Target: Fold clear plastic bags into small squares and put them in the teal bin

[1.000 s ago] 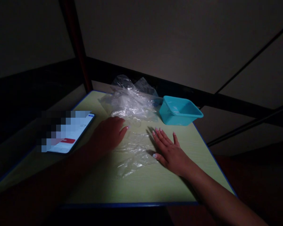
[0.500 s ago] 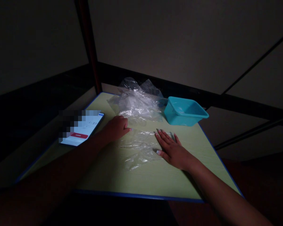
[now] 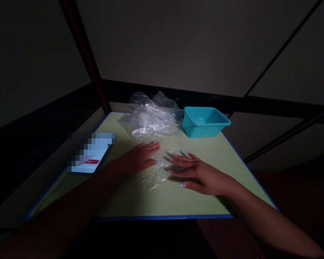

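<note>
A clear plastic bag (image 3: 153,178) lies spread and wrinkled on the pale table. My left hand (image 3: 140,157) rests at its left side, fingers stretched out toward the right, holding nothing. Over the right part of the bag is my right hand (image 3: 199,175), palm down with the fingers spread; whether its fingertips touch the plastic I cannot tell. Behind my hands sits a crumpled heap of clear plastic bags (image 3: 151,120) at the far side of the table.
A turquoise plastic basin (image 3: 205,126) stands at the far right of the table. On the left lies a phone (image 3: 93,154) with a lit screen, partly pixelated. The table (image 3: 162,208) has a blue edge, and dark walls rise behind it.
My left hand has gone from curled fingers to stretched out. The fingers of my right hand have spread and it sits slightly nearer me. The view has tilted a little.
</note>
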Motion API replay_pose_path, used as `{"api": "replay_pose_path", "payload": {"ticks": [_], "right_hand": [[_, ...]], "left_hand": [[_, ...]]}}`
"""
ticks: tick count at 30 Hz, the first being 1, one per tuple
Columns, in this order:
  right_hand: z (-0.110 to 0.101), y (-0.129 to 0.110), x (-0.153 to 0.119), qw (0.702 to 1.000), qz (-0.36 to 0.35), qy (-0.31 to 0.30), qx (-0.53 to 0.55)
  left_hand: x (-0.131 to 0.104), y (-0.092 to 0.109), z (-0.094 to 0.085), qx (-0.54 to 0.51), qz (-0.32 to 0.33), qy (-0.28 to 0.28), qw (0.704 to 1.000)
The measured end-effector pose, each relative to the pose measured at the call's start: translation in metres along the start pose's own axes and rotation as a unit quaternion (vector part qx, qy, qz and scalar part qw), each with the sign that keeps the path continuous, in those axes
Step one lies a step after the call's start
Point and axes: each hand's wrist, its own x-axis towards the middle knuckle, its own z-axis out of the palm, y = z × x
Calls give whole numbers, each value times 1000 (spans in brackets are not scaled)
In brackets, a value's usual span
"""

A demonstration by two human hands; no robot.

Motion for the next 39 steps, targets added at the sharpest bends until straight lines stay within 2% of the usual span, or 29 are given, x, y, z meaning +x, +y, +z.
{"api": "replay_pose_path", "payload": {"ticks": [3,8,16,22,27,30,34,36,39], "right_hand": [[-6,-8,-3,998,-56,-19,27],[-2,-13,-5,998,-50,-24,12],[13,-16,-4,999,-46,-13,-14],[14,-18,-1,999,-35,-34,-10],[13,-19,1,999,-32,-36,5],[13,-19,1,999,-32,-27,15],[14,-17,2,999,-37,-14,30],[15,-15,2,999,-39,-9,35],[15,-14,4,998,-39,10,43]], "left_hand": [[0,-12,-1,3,-28,10,1000],[-4,-22,-12,11,-100,55,993],[-3,-22,-11,5,-100,65,993],[-3,-7,-12,6,-61,59,996],[1,20,-5,-24,32,-17,999],[3,29,1,-12,38,-56,998],[2,28,7,17,21,-82,996],[1,28,8,24,26,-76,996],[1,35,8,33,57,-28,997]]}}
